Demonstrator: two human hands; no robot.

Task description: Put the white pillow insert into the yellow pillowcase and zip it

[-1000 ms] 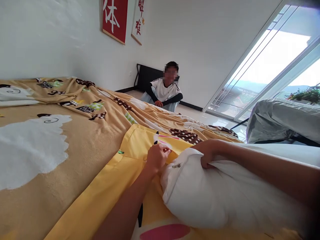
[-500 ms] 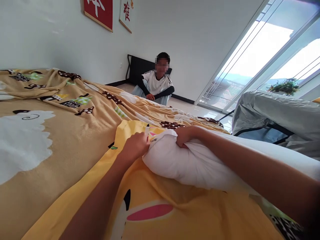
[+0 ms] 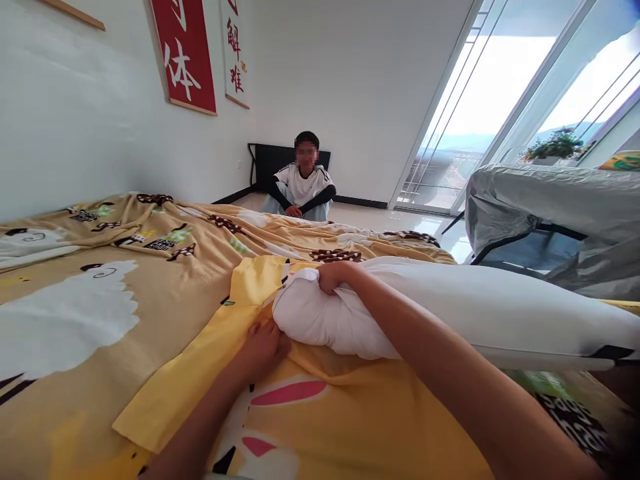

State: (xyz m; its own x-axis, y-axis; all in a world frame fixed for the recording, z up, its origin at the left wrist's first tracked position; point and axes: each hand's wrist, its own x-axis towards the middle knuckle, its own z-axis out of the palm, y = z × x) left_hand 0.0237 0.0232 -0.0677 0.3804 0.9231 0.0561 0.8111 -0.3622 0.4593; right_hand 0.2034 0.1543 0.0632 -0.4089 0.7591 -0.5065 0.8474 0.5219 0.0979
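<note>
Head view: the right hand [image 3: 334, 275] is clamped on the near-left end of the white pillow [image 3: 450, 313], whose long axis runs right across the bed. The left hand [image 3: 263, 347] presses flat, fingers apart, on the yellow pillowcase [image 3: 325, 427] beneath it.

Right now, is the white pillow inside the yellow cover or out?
Out. The white pillow lies bare on the yellow cover; the right hand grips its end.

Smooth matt white cloth pillow [image 3: 450, 313], yellow printed cotton-like pillowcase [image 3: 350, 427], soft fleecy tan blanket [image 3: 150, 293], glossy tiled floor [image 3: 390, 219], shiny grey plastic cover [image 3: 550, 200]
</note>
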